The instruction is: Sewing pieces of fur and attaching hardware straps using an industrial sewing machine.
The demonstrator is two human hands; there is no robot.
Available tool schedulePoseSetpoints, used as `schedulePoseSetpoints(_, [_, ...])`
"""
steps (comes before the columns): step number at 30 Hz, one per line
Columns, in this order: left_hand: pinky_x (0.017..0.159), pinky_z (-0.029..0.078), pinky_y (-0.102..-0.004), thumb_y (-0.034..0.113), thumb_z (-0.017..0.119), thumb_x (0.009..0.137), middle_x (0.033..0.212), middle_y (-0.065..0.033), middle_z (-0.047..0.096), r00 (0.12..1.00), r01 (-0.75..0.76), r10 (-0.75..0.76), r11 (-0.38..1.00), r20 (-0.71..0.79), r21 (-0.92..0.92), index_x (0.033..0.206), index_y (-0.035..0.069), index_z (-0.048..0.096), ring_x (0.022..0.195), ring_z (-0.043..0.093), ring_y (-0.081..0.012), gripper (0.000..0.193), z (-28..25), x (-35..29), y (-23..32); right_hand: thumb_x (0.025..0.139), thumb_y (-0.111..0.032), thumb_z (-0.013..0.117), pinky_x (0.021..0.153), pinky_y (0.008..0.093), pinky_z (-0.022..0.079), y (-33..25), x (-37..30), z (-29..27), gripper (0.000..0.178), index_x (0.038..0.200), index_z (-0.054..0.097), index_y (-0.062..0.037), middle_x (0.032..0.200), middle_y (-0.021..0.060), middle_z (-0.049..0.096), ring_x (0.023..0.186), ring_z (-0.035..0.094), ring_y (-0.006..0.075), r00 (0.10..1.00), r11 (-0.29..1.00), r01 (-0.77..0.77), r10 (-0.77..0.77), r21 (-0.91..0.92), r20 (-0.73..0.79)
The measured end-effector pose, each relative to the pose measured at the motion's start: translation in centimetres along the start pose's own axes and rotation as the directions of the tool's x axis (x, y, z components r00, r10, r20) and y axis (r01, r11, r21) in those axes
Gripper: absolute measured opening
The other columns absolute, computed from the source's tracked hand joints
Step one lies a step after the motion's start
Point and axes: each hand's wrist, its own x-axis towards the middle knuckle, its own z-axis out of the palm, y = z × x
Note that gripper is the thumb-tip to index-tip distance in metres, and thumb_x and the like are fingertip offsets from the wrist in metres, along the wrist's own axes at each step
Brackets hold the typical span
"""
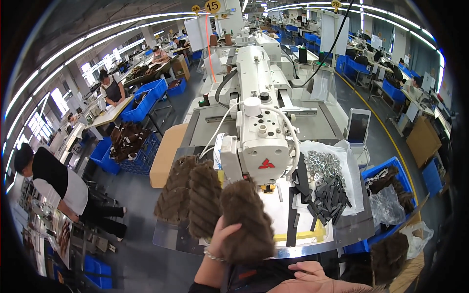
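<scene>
My left hand (pixel 222 240) grips a brown furry fabric piece (pixel 248 222) with slanted ridges, holding it up at the front edge of the machine table. Two similar furry pieces (pixel 204 198) lie side by side on the table just left of it. At the lower edge, my right hand (pixel 312 281) is stretched out low over dark cloth, fingers apart and nothing seen in them. A large white industrial sewing machine (pixel 261 146) stands straight ahead. Right of its head are black strap pieces (pixel 328 201) and a pile of metal rings (pixel 325 168) on white sheeting.
A blue crate (pixel 408 180) with furry pieces and clear plastic stands at the right, with another furry piece (pixel 389 256) nearer me. A screen (pixel 358 127) rises behind the rings. At left, a person (pixel 63 180) bends over a bench beyond a blue crate (pixel 139 161) of brown pieces.
</scene>
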Motion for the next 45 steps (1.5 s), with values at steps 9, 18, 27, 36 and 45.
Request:
schedulePoseSetpoints(9, [0.109,0.034,-0.0343,-0.002,0.06,0.089,0.145,-0.0083,0.04,0.995,0.084,-0.072,0.973,-0.063,0.216,0.148,0.002,0.027,0.134,0.037,-0.0188,0.068,0.6,-1.9,-2.3,0.085,0.003,0.057,0.088,0.03,0.048,2.5,7.6,3.7,0.047,0.131,0.049,0.0026,0.132,0.0189,0.05,0.103,0.062,0.0287,0.998,0.985,0.053,-0.048,-0.164,0.033])
schedulePoseSetpoints(18, [0.095,0.044,-0.0255,-0.002,0.055,0.093,0.126,-0.0107,0.057,0.985,-0.172,0.16,0.822,0.07,0.543,0.148,0.001,0.029,0.112,0.054,-0.0126,0.061,0.3,0.1,-4.0,0.085,0.006,0.06,0.075,0.0215,0.044,3.9,7.5,4.8,0.058,0.14,0.043,0.0015,0.117,0.0079,0.058,0.087,0.054,0.0093,0.944,0.92,-0.299,0.324,0.252,-0.062])
schedulePoseSetpoints(27, [0.093,0.045,-0.0251,-0.003,0.055,0.093,0.12,-0.0113,0.061,0.998,-0.052,0.036,0.926,0.05,0.373,0.15,0.002,0.025,0.108,0.057,-0.0128,0.064,0.7,0.4,-6.2,0.079,0.009,0.065,0.104,0.0323,0.04,4.8,7.7,4.9,0.08,0.147,0.023,0.0017,0.137,0.0157,0.045,0.125,0.049,0.0221,0.927,0.909,-0.251,0.324,0.332,-0.188])
schedulePoseSetpoints(36, [0.094,0.046,-0.0276,-0.006,0.057,0.09,0.127,-0.0129,0.057,0.991,-0.119,0.134,0.899,-0.006,0.421,0.141,-0.004,0.04,0.112,0.057,-0.0171,0.054,0.7,-0.3,-8.2,0.077,0.005,0.066,0.106,0.0335,0.038,5.9,7.2,4.6,0.077,0.144,0.029,0.0039,0.14,0.0164,0.042,0.129,0.044,0.0225,0.94,0.964,-0.226,0.254,0.143,-0.228])
schedulePoseSetpoints(45, [0.081,0.05,-0.0322,-0.004,0.064,0.082,0.103,-0.0202,0.062,0.875,-0.446,0.37,0.367,0.312,0.816,0.123,-0.003,0.057,0.094,0.062,-0.036,0.042,0.6,-0.9,-8.0,0.08,0.004,0.062,0.097,0.0278,0.04,6.4,8.3,3.8,0.056,0.13,0.038,-0.0026,0.118,0.0078,0.052,0.11,0.051,0.0146,0.884,0.78,-0.255,0.428,0.572,-0.19])
